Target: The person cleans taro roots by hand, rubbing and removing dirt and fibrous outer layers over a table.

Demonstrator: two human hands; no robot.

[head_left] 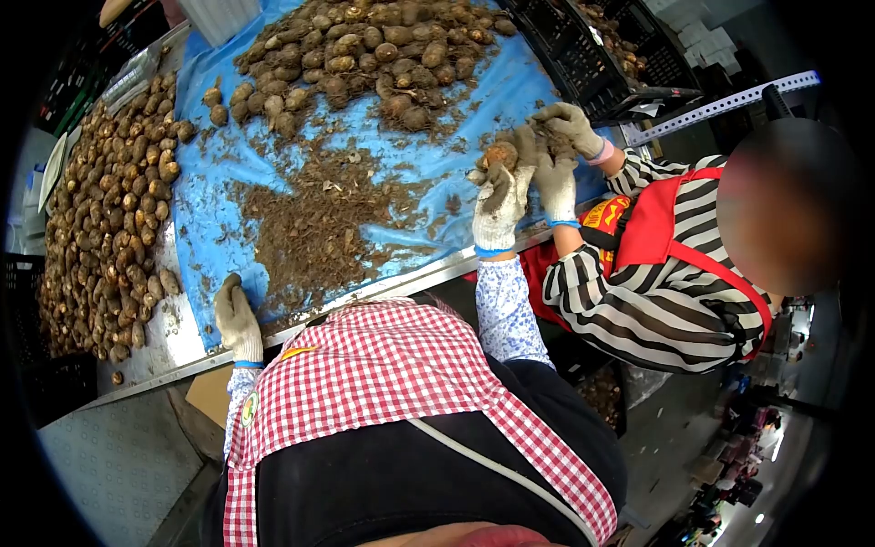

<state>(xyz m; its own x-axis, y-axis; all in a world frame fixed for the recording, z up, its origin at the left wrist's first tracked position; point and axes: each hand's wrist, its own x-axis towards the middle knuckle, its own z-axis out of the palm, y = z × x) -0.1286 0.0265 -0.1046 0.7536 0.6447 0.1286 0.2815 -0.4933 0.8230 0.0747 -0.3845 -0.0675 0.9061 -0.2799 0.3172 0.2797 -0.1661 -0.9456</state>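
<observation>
My right hand [498, 211], in a soiled white knit glove with a blue cuff, is closed round a brown taro [500, 155] above the table's near edge. The co-worker's gloved hands are close beside it. My left hand [239, 321], also gloved, lies on the blue sheet [214, 246] at the near left edge, fingers stretched out and holding nothing. Between my hands, loose dirt and root fibres [310, 228] cover the sheet. Beyond them is a large heap of hairy taros [365, 55].
To the left, many cleaner taros [118, 210] cover bare metal tabletop. A black crate [602, 55] with taros stands at the back right. A co-worker in a striped top and red apron [661, 219] is on my right, near a perforated metal bar [729, 108].
</observation>
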